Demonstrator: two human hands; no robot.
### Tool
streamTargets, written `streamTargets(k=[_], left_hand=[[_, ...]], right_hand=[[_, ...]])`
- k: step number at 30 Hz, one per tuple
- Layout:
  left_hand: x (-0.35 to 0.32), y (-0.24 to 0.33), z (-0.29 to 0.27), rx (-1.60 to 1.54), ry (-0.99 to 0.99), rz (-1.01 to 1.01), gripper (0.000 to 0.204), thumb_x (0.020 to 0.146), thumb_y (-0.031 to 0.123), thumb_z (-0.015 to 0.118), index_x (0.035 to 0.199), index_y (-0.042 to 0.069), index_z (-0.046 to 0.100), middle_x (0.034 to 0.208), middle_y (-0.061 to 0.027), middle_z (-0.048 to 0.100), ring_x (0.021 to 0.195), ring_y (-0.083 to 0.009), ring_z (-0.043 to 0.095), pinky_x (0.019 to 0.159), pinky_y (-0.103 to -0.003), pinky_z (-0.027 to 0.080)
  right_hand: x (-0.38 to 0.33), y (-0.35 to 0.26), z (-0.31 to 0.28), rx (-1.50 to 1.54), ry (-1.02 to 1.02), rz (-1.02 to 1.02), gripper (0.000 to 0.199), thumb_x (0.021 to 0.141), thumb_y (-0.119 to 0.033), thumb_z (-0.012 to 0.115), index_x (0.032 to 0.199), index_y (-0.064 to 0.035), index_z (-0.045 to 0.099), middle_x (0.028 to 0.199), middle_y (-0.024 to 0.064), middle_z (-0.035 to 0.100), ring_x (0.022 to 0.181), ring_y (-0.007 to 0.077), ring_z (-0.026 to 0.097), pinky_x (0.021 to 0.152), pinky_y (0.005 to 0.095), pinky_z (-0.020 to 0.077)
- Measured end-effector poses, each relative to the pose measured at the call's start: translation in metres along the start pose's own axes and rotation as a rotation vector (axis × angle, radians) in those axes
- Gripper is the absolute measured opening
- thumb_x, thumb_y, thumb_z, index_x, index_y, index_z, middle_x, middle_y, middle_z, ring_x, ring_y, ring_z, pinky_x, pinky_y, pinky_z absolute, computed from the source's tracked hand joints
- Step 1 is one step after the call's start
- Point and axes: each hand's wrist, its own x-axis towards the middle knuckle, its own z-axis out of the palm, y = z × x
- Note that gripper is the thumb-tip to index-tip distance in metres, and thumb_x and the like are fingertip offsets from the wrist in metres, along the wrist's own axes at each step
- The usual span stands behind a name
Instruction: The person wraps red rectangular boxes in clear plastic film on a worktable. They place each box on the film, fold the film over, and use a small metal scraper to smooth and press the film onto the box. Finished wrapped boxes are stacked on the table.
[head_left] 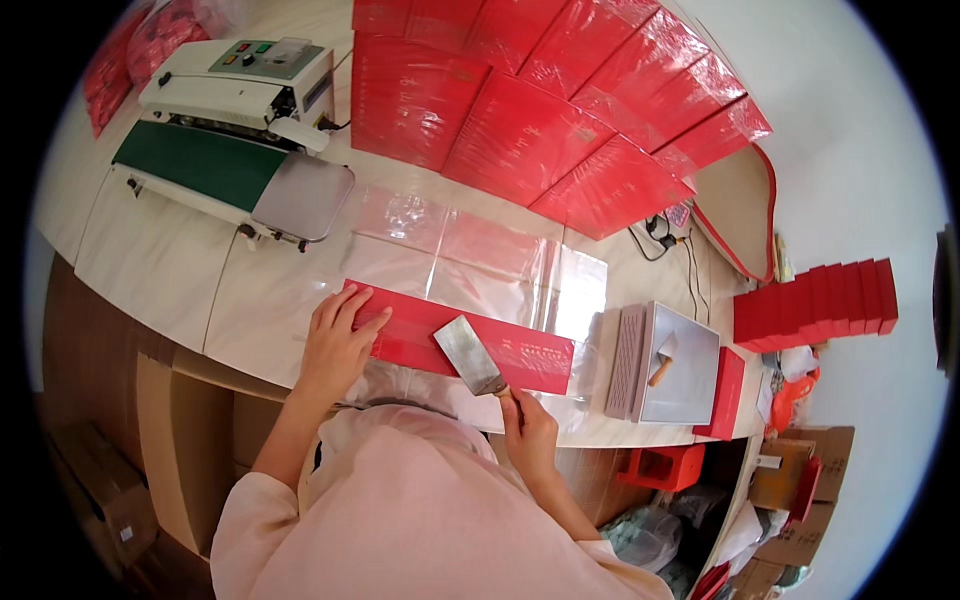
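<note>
A long, flat red box [410, 337] lies in front of me on a sheet of clear plastic film [480, 237]. My left hand [340, 340] rests on the box's left end, fingers spread and slightly bent. In my right hand [530, 430] is a scraper [466, 353] with a broad metal blade and a wooden handle. The blade is over the middle of the box, tilted toward the upper left; whether it touches the surface I cannot tell.
A sealing machine [235, 90] with a green belt stands at the left. Film-wrapped red boxes [520, 130] cover the back. To the right is a flat grey plate device [690, 385] bearing a second scraper [663, 360], with a row of red boxes [815, 305] beyond. An open carton [185, 440] sits below left.
</note>
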Motion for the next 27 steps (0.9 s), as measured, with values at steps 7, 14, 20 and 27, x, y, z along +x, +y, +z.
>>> streamTargets(k=[7,14,20,27], left_hand=[[0.001,0.000,0.003,-0.026,-0.015,0.000,0.038,0.086,0.010,0.061,0.123,0.013,0.064,0.134,-0.0104,0.052,0.129,-0.0304,0.044,0.108,-0.049,0.033],[0.005,0.001,-0.004,0.016,-0.075,0.004,0.037,0.088,0.012,0.061,0.125,0.012,0.063,0.134,-0.0103,0.053,0.126,-0.0307,0.046,0.109,-0.050,0.033],[0.008,-0.001,-0.003,0.013,-0.122,0.014,0.038,0.086,0.011,0.062,0.124,0.011,0.063,0.133,-0.0112,0.053,0.125,-0.0326,0.047,0.108,-0.049,0.034],[0.005,-0.001,0.000,0.035,-0.159,-0.010,0.039,0.088,0.007,0.059,0.126,0.010,0.062,0.136,-0.0113,0.051,0.127,-0.0333,0.045,0.109,-0.045,0.034]], right_hand=[[0.004,-0.009,0.026,0.003,-0.003,-0.117,0.017,0.093,-0.014,0.063,0.105,-0.0020,0.063,0.085,0.0135,0.069,0.065,0.0286,0.068,0.054,0.0365,0.0526],[0.012,-0.018,0.034,-0.175,-0.021,-0.027,0.017,0.093,-0.018,0.063,0.105,-0.0060,0.063,0.087,0.0119,0.069,0.063,0.0300,0.066,0.051,0.0399,0.0509],[0.013,0.025,-0.009,-0.192,0.189,0.208,0.018,0.094,-0.018,0.061,0.107,-0.0057,0.064,0.086,0.0179,0.068,0.069,0.0365,0.066,0.057,0.0443,0.0508],[0.012,0.175,-0.107,-0.295,0.687,0.496,0.028,0.101,-0.028,0.049,0.098,-0.0047,0.064,0.081,0.0245,0.065,0.075,0.0469,0.061,0.062,0.0519,0.0463]])
